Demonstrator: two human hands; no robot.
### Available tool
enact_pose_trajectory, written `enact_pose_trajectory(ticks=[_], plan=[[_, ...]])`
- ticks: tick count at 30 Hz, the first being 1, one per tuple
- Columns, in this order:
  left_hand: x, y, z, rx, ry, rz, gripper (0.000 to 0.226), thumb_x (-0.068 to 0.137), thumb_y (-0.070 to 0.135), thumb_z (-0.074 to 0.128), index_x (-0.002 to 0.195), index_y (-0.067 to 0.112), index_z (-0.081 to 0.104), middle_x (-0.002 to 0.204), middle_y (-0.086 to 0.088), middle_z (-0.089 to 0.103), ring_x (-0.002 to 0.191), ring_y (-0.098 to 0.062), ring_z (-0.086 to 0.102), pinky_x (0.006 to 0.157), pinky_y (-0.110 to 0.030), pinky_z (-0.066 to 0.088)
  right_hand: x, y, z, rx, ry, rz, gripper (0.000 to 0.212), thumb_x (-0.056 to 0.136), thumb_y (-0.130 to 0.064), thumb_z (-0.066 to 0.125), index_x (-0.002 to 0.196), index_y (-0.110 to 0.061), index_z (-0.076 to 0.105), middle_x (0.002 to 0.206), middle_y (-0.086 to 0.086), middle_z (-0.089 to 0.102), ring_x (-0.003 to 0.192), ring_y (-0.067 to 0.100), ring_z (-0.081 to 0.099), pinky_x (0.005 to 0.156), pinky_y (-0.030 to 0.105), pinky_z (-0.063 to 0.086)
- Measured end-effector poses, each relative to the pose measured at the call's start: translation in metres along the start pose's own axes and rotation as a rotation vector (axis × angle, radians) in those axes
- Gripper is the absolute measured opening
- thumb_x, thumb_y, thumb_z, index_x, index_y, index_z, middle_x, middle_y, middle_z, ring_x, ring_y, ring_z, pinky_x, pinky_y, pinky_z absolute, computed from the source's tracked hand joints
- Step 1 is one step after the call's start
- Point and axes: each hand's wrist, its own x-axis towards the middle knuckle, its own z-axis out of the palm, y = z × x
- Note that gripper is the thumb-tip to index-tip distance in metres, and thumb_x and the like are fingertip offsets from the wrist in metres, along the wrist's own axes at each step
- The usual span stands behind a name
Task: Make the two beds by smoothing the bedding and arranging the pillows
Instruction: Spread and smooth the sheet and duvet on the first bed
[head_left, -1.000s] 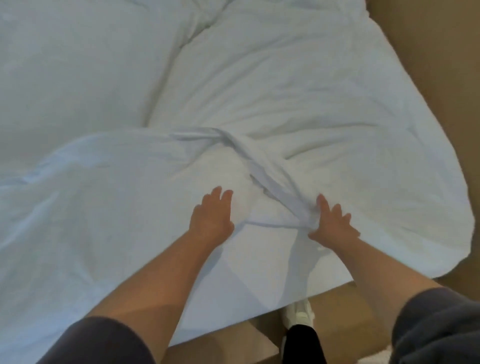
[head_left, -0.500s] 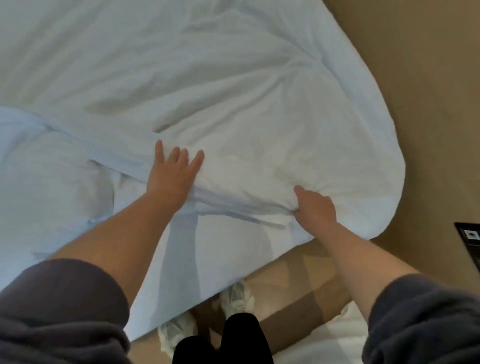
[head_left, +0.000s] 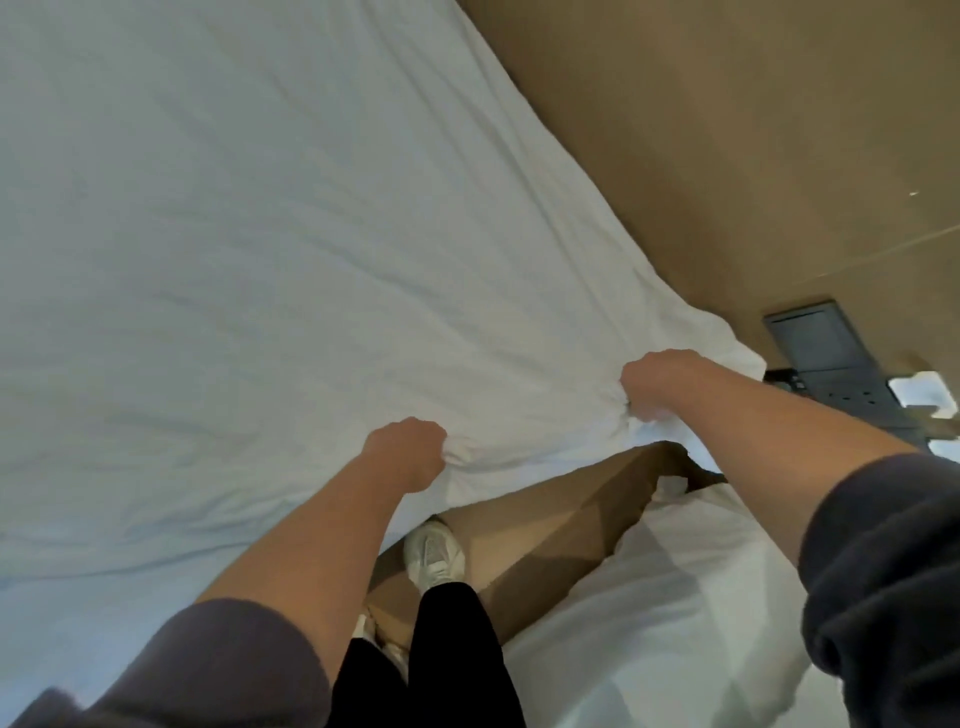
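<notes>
White bedding (head_left: 260, 260) is shown spread across the bed, filling the left and centre of the view. Its near edge is gripped by both hands: the left hand (head_left: 408, 452) is closed in a fist on bunched fabric, and the right hand (head_left: 660, 384) is likewise clenched on fabric near the corner. A second bed (head_left: 675, 597) is seen at lower right, with tan floor (head_left: 545, 519) and a white shoe (head_left: 434, 553) between.

Left hand (head_left: 402, 453), right hand (head_left: 657, 383) gripping duvet (head_left: 270, 249) edge.
</notes>
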Motion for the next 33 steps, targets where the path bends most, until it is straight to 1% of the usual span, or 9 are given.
enact_pose_trajectory(ticks=[4,7,11,14,18,23,28,30,33], plan=[[-0.015,-0.034,-0.051,-0.116,0.094,0.007,0.022,0.099,0.035,0.047,0.108,0.02,0.06,0.122,-0.006,0.06,0.114,-0.027,0.055,0.096,-0.041,0.045,-0.007,-0.006,-0.041,0.018,0.111,0.024,0.027,0.096,-0.026,0.05,0.119,-0.017,0.058,0.094,-0.001,0.052,0.087,0.021,0.053,0.076,0.032,0.038],[-0.024,-0.077,-0.113,-0.136,0.276,-0.153,0.012,0.097,0.03,0.045,0.097,0.025,0.056,0.118,-0.006,0.061,0.109,-0.03,0.056,0.084,-0.036,0.043,0.001,-0.028,-0.118,0.033,0.408,0.034,0.028,0.092,-0.02,0.054,0.119,-0.02,0.059,0.113,0.002,0.06,0.106,0.023,0.058,0.091,0.037,0.036],[-0.025,-0.148,-0.189,-0.295,0.677,-0.524,0.022,0.095,0.022,0.046,0.115,0.013,0.051,0.116,-0.02,0.058,0.107,-0.04,0.057,0.081,-0.042,0.042,0.023,-0.075,-0.252,0.088,0.895,-0.04,0.034,0.088,-0.007,0.055,0.118,-0.022,0.059,0.119,0.004,0.061,0.114,0.026,0.055,0.103,0.042,0.028],[-0.006,-0.17,-0.206,-0.344,0.808,-0.673,0.061,0.094,0.027,0.053,0.147,0.013,0.024,0.146,-0.022,0.035,0.135,-0.041,0.035,0.105,-0.055,0.032,0.057,-0.102,-0.306,0.156,1.159,-0.137,0.051,0.091,-0.013,0.057,0.139,-0.024,0.041,0.141,0.007,0.044,0.131,0.028,0.038,0.108,0.048,0.023],[0.049,-0.141,-0.168,-0.315,0.603,-0.569,0.093,0.094,0.037,0.056,0.153,0.019,-0.013,0.162,-0.011,-0.014,0.149,-0.031,-0.005,0.117,-0.055,0.012,0.118,-0.1,-0.25,0.009,1.005,-0.29,0.071,0.095,-0.029,0.051,0.155,-0.031,0.013,0.163,0.009,0.004,0.15,0.031,0.001,0.116,0.06,0.001],[0.13,-0.104,-0.125,-0.384,0.347,-0.498,0.094,0.091,0.051,0.055,0.153,0.028,-0.012,0.161,-0.007,-0.017,0.149,-0.031,-0.008,0.114,-0.061,0.013,0.198,-0.037,-0.173,-0.116,0.74,-0.08,0.084,0.091,-0.058,0.045,0.154,-0.034,-0.005,0.161,0.019,-0.012,0.147,0.043,-0.011,0.108,0.074,-0.003],[0.167,-0.099,-0.121,-0.414,0.322,-0.574,0.093,0.09,0.056,0.054,0.154,0.028,-0.008,0.161,-0.009,-0.014,0.149,-0.032,-0.006,0.113,-0.063,0.013,0.245,-0.019,-0.204,0.006,0.615,-0.173,0.081,0.091,-0.066,0.033,0.153,-0.038,-0.01,0.16,0.017,-0.018,0.146,0.038,-0.018,0.104,0.077,-0.004],[0.164,-0.097,-0.13,-0.366,0.417,-0.573,0.082,0.088,0.052,0.056,0.151,0.023,0.012,0.161,-0.013,0.004,0.145,-0.033,0.017,0.11,-0.058,0.026,0.245,-0.023,-0.216,0.031,0.593,-0.191,0.081,0.091,-0.066,0.037,0.154,-0.036,-0.004,0.161,0.018,-0.009,0.148,0.035,-0.009,0.106,0.075,0.0],[0.147,-0.111,-0.159,-0.213,0.73,-0.582,0.072,0.089,0.036,0.063,0.147,0.019,0.025,0.16,-0.012,0.009,0.122,-0.036,0.045,0.086,-0.046,0.044,0.233,-0.033,-0.248,0.05,0.92,-0.262,0.066,0.09,-0.046,0.056,0.146,-0.032,0.025,0.145,0.012,0.033,0.132,0.03,0.035,0.102,0.056,0.035]])
